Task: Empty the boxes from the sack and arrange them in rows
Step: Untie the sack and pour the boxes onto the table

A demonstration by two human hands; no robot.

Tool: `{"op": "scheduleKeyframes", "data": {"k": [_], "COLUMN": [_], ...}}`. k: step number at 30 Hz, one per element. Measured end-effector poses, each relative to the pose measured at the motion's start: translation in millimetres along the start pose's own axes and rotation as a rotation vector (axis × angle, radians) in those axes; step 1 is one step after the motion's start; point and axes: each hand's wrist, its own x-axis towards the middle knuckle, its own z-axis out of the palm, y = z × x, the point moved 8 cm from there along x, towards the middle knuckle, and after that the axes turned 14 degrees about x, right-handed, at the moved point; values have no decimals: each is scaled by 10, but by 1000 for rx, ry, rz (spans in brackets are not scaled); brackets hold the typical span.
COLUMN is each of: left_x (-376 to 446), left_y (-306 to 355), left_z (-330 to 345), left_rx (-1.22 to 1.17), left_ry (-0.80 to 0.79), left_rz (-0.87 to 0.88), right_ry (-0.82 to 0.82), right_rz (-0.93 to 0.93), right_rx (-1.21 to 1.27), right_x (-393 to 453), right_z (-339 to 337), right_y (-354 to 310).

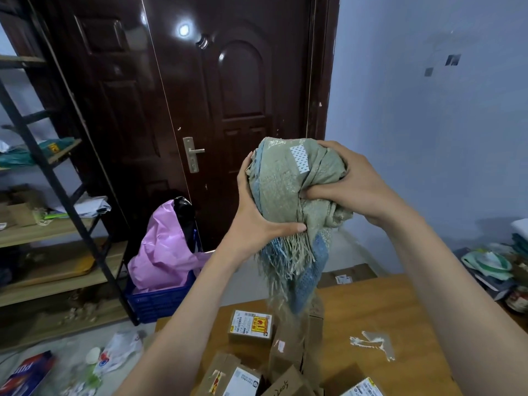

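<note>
Your left hand (257,218) and right hand (351,187) grip the bunched sack (288,190) at frame centre, boxes (250,325) on the worktop (371,310) below, pink bag (163,252) in blue crate (160,302) lower left.

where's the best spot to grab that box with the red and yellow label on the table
Probably by its two short side walls, coming down from above. The box with the red and yellow label lies flat on the wooden table, label up, with clear space to its left. The sack, bunched in the left hand and right hand, hangs by its right side, so lift that away first.
</note>
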Motion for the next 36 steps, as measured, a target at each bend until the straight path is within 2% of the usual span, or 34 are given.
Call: {"op": "scheduleKeyframes", "data": {"k": [11, 13, 15, 18, 20, 22, 25, 30, 36], "left_x": [27, 39, 53, 68, 73, 73, 73, 92, 58], "left_y": [18, -11, -65, -149, -165, -155, -144, -128, -75], "left_z": [-21, -39, -66, -81, -73, -72, -69, -54, 20], "left_rx": [-113, -117, -117, -140, -143, -135, -148, -167, -119], "left_ry": [117, 135, 166, 202, 222, 256, 288, 191, -35], "left_rz": [-4, -21, -50, -119, -145, -153, -159, -158, -107], "right_ry": [-131, -126, -70, 23, -64, -177, -204, -114, -63], "right_rz": [249, 261, 221, 3, -101, -85, -57, -94, -128], "right_rx": [290, 226, 54, -150, -209, -307, -397, -433, -318], "right_x": [-61, -65, -57, -82, -118, -135, -119, -102, -50], "right_z": [113, 108, 52, 12, 135, 279, 328, 264, 77], "right_y": [136, 194, 216, 33, -60, 11, 116, 26, -63]}}
